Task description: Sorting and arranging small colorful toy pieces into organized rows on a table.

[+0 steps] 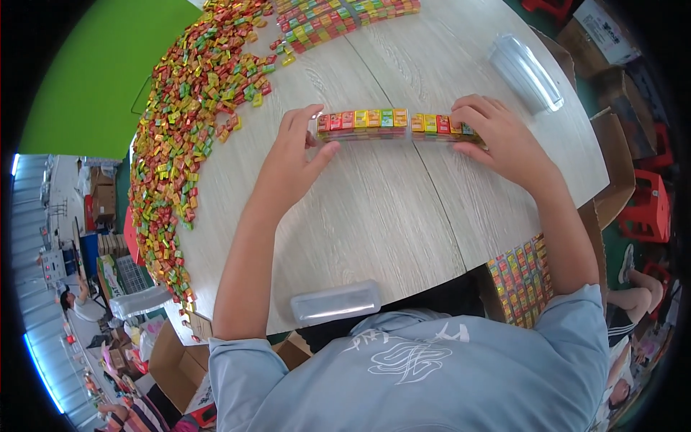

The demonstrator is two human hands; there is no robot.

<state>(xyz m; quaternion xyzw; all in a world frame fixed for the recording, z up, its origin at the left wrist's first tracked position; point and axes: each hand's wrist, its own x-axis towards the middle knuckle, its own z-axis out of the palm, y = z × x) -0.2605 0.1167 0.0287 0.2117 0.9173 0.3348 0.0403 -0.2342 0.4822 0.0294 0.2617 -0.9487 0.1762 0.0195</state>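
A long clear plastic tray [363, 133] lies crosswise on the pale wooden table, filled with rows of small wrapped candies in red, yellow, orange and green. A clear divider splits its row into a left and a right part; I cannot tell whether these are two trays end to end. My left hand [291, 153] closes around the left end, thumb at the near side and fingers at the far side. On the right end my right hand [504, 140] grips with fingers over the top and thumb at the near side, covering some candies.
Loose wrapped candies [173, 151] form a big heap along the table's left side. Stacked filled trays [345, 21] stand at the far edge. Clear plastic trays [525, 72] lie far right, another clear tray [336, 302] near the front edge. Filled packs [520, 281] sit below my right arm.
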